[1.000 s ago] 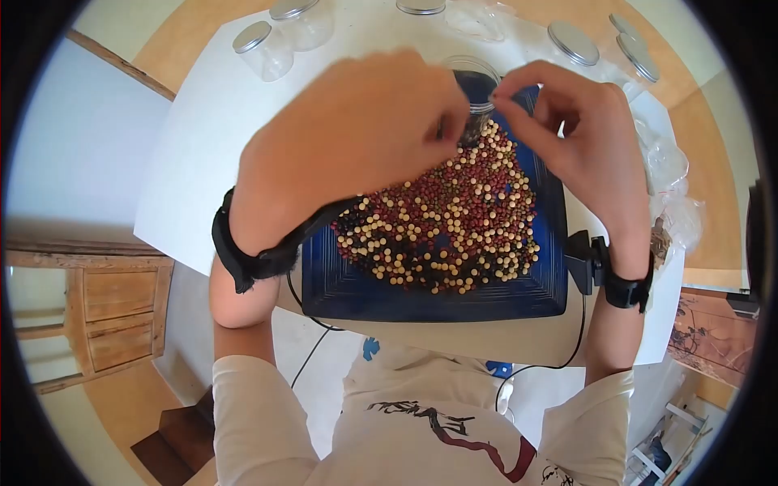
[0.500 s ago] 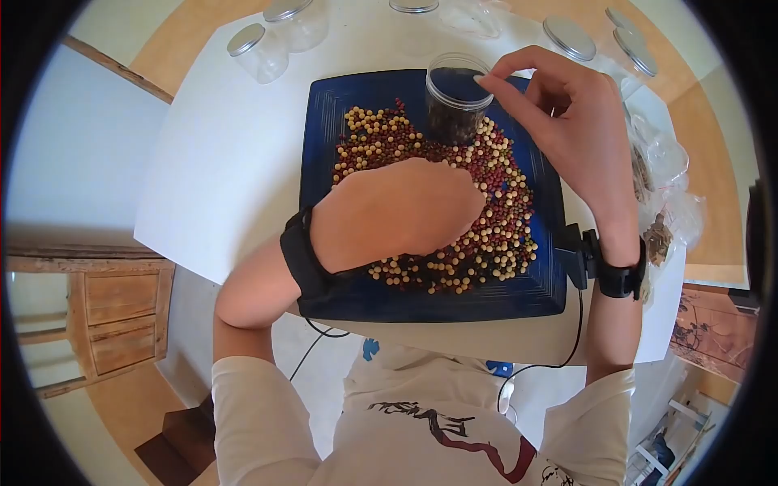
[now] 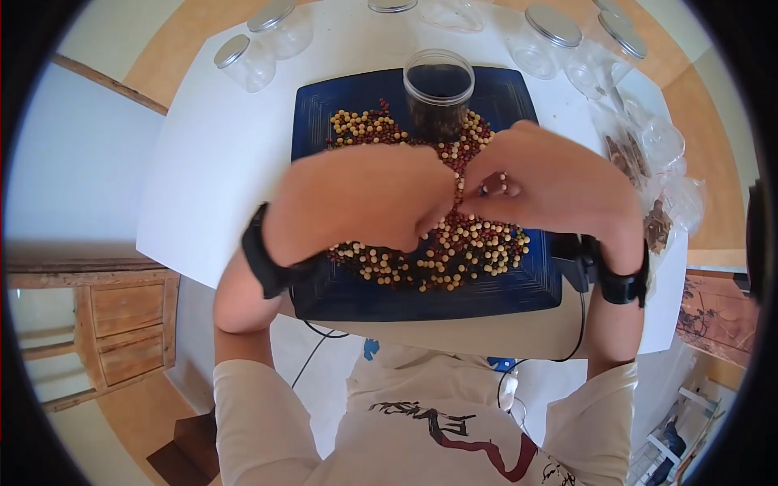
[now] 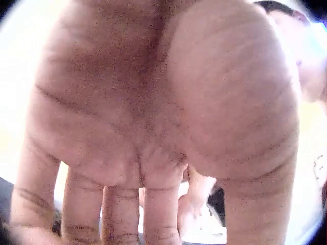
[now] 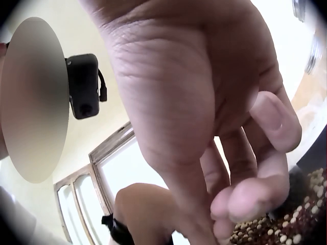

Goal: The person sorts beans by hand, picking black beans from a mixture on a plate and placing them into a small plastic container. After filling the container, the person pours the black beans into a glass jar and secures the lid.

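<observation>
My 2 hands were over the beans, their fingertips close together; contact between them could not be confirmed. The left hand (image 3: 365, 194) was held palm down, its fingertips hidden in the head view and cut off in the left wrist view, so I cannot tell whether it gripped anything. The right hand (image 3: 563, 182) had its fingers bent; I cannot tell whether it pinched a bean.

The small round beans, pale yellow, dark red, green and black (image 3: 442, 263), lay spread and mixed on a dark blue square tray with a ridged border (image 3: 421, 305). A clear round jar with dark contents (image 3: 438, 101) stood upright on the tray, at the far side of the beans. The tray rested on a white worktop (image 3: 194, 170). Silver-lidded clear jars (image 3: 245, 65) stood beyond it. Clear plastic bags with brown contents (image 3: 658, 223) lay to its right.
</observation>
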